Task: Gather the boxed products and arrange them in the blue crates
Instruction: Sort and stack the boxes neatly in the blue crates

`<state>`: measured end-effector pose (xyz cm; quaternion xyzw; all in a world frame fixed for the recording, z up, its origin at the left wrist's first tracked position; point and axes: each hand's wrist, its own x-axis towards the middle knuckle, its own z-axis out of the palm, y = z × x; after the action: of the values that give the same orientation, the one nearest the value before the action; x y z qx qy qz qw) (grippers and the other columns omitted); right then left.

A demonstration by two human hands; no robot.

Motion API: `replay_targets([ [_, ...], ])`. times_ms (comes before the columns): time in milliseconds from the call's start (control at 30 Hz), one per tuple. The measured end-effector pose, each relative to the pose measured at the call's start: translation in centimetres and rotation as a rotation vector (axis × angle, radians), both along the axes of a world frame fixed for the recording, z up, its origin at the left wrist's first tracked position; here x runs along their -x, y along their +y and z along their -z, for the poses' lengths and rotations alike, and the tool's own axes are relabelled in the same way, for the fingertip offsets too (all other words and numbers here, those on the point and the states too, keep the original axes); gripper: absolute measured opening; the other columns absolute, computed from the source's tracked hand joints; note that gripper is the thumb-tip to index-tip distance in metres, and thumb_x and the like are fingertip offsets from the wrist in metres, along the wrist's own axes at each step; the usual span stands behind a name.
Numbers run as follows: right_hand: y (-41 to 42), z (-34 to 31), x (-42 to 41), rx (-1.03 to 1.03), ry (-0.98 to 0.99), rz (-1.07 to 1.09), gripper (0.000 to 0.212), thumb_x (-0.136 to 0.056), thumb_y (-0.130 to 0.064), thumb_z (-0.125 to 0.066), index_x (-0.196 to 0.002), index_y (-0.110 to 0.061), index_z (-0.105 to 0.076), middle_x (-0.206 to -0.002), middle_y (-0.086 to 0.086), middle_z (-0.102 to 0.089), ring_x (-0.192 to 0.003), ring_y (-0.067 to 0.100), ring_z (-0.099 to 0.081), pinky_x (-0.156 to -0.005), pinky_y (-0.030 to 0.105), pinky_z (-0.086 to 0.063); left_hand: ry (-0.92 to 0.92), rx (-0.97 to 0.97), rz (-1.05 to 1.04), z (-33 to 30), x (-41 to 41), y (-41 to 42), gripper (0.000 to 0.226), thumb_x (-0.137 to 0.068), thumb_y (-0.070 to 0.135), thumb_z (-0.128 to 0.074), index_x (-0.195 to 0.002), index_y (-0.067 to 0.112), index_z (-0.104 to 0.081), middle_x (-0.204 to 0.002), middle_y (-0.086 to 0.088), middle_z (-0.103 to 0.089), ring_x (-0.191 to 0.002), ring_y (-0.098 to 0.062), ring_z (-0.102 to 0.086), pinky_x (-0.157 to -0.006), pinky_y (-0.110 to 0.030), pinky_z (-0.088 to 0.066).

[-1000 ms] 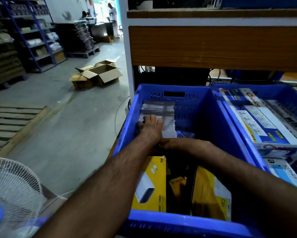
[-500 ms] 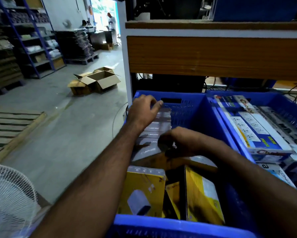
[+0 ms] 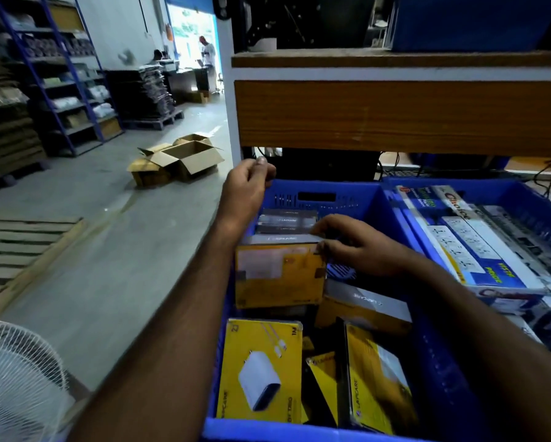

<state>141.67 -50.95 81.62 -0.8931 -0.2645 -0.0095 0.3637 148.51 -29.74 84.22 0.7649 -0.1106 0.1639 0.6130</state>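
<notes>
Since the earlier frame our left hand [image 3: 245,189] rose to the far-left corner of the blue plastic crate [image 3: 341,189], fingers curled; whether it gripped the rim we could not tell. Our right hand [image 3: 360,247] pinched the yellow cardboard product box [image 3: 279,275], standing against grey boxes [image 3: 286,220] just beyond. Step judged: arranging; next, seat it flush. Surroundings: wooden shelf [image 3: 395,119] overhead, concrete floor [image 3: 108,250], white fan [image 3: 19,378] leftward.

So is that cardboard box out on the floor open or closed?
Open. The cardboard box on the concrete floor has its top flaps folded outward, and its inside shows. Whether anything is in it cannot be told from here.
</notes>
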Motion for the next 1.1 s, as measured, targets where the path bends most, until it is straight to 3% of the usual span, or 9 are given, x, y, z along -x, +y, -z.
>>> replay_targets([
  [167,-0.9,-0.6,-1.0,-0.381,-0.048,0.406,0.016,-0.102,-0.017,-0.043,-0.106,-0.009,-0.057,-0.089,0.000,-0.055,-0.078,0.010,-0.053,-0.062,0.014,-0.043,-0.219,-0.223,-0.098,-0.7,0.7,-0.7,0.027,-0.099,0.037,-0.046,-0.100,0.016,-0.063,-0.090,-0.004,-0.067,-0.085,-0.018,-0.063,-0.074,-0.038,-0.053],
  [300,-2.6,-0.2,-1.1,-0.631,0.032,0.667,0.023,-0.103,-0.022,-0.040,-0.101,-0.006,-0.058,-0.082,0.003,-0.054,-0.071,0.013,-0.050,-0.058,0.016,-0.041,0.055,-0.435,-0.037,2.1,-0.1,-2.1,0.047,-0.095,0.047,-0.051,-0.125,0.012,-0.054,-0.120,-0.010,-0.060,-0.107,-0.026,-0.058,-0.092,-0.039,-0.049],
  [433,-2.7,-0.7,-0.8,-0.819,0.174,0.650,0.019,-0.104,-0.023,-0.037,-0.107,-0.012,-0.052,-0.088,0.004,-0.057,-0.069,0.008,-0.057,-0.051,0.018,-0.048,0.473,-0.074,0.276,3.3,0.4,-2.6,0.032,-0.100,0.041,-0.047,-0.114,0.014,-0.055,-0.112,-0.011,-0.065,-0.093,-0.022,-0.065,-0.081,-0.040,-0.055],
  [500,-2.7,-0.7,-0.7,-0.829,0.170,0.649,0.019,-0.104,-0.022,-0.039,-0.113,-0.011,-0.052,-0.095,0.004,-0.059,-0.072,0.007,-0.059,-0.052,0.019,-0.049,0.484,0.028,0.329,3.2,0.4,-2.7,0.030,-0.101,0.036,-0.047,-0.115,0.011,-0.056,-0.111,-0.010,-0.068,-0.088,-0.020,-0.068,-0.071,-0.030,-0.057],
  [667,-3.6,-0.4,-0.9,-0.603,-0.012,0.655,0.027,-0.101,-0.015,-0.048,-0.127,-0.012,-0.054,-0.121,0.008,-0.059,-0.097,0.012,-0.062,-0.084,0.033,-0.053,0.448,0.178,0.294,2.8,0.3,-3.1,0.041,-0.100,0.036,-0.050,-0.116,-0.001,-0.060,-0.110,-0.017,-0.070,-0.084,-0.025,-0.071,-0.077,-0.036,-0.059],
  [733,-3.6,-0.6,-0.9,-0.457,-0.126,0.545,0.034,-0.097,-0.004,-0.048,-0.129,-0.011,-0.058,-0.128,0.004,-0.057,-0.117,0.016,-0.055,-0.101,0.026,-0.043,0.446,0.261,0.249,2.6,0.2,-3.1,0.039,-0.101,0.035,-0.048,-0.114,0.001,-0.061,-0.104,-0.016,-0.071,-0.077,-0.024,-0.070,-0.068,-0.034,-0.059],
  [833,-3.3,-0.8,-0.9,-0.274,-0.259,0.451,0.048,-0.086,0.017,-0.043,-0.124,-0.005,-0.063,-0.137,0.006,-0.051,-0.133,0.015,-0.041,-0.098,-0.003,-0.021,0.440,0.348,0.166,2.4,0.2,-2.7,0.028,-0.102,0.032,-0.046,-0.115,0.009,-0.055,-0.093,-0.009,-0.065,-0.065,-0.020,-0.064,-0.054,-0.027,-0.055],
  [967,-3.5,-0.3,-1.0,-0.143,-0.282,0.404,0.066,-0.072,0.022,-0.041,-0.127,-0.011,-0.059,-0.148,0.002,-0.040,-0.139,0.012,-0.032,-0.110,0.013,-0.027,0.428,0.342,0.199,2.8,0.1,-2.1,0.029,-0.103,0.030,-0.045,-0.118,0.010,-0.057,-0.104,-0.014,-0.065,-0.073,-0.022,-0.063,-0.062,-0.032,-0.057],
  [1100,-3.6,-0.7,-0.8,-0.142,-0.357,0.415,0.050,-0.071,0.015,-0.048,-0.112,-0.008,-0.063,-0.124,0.005,-0.058,-0.107,-0.006,-0.049,-0.090,0.003,-0.031,0.418,0.370,0.160,2.6,0.1,-2.3,0.031,-0.102,0.032,-0.046,-0.122,0.010,-0.055,-0.105,-0.011,-0.065,-0.079,-0.019,-0.063,-0.055,-0.024,-0.053],
])
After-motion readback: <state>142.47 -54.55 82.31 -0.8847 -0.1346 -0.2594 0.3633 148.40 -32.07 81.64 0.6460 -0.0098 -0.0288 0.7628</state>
